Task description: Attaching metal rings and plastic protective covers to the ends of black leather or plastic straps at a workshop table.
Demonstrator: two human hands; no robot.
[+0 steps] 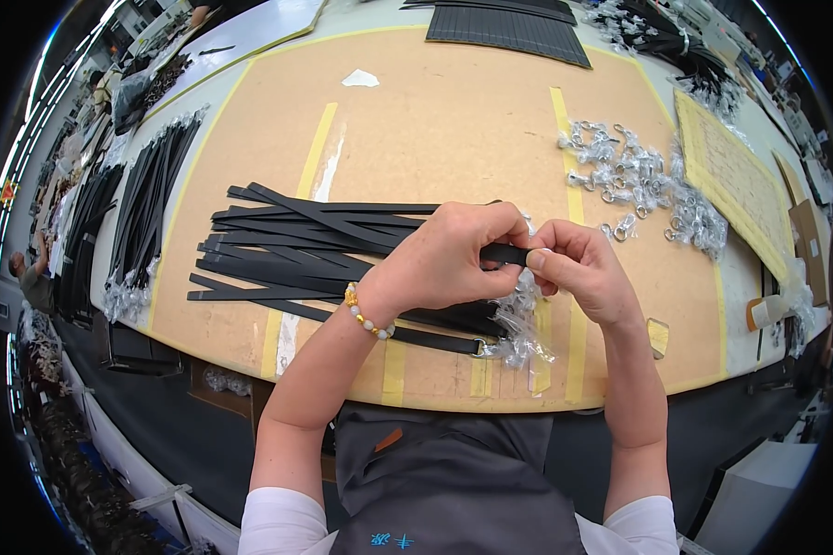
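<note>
Both hands meet above the right end of a pile of flat black straps [296, 250] on the tan board. Between them is a short visible length of black strap [503, 253]. My left hand [458, 250], a beaded bracelet on its wrist, is closed on this strap with thumb and fingers. My right hand [583, 268] pinches the strap's right end between thumb and forefinger. Beneath the hands, the pile's right ends carry metal rings wrapped in clear plastic [523, 338]. Whether a ring sits inside the right hand's pinch is hidden by the fingers.
Loose metal clasps in clear plastic [625, 171] lie scattered at the right of the tan board [453, 120]. Bundled black straps [153, 194] hang over the table's left side. A row of black strips [504, 35] lies at the far edge. A yellow-edged panel [731, 166] rests at right.
</note>
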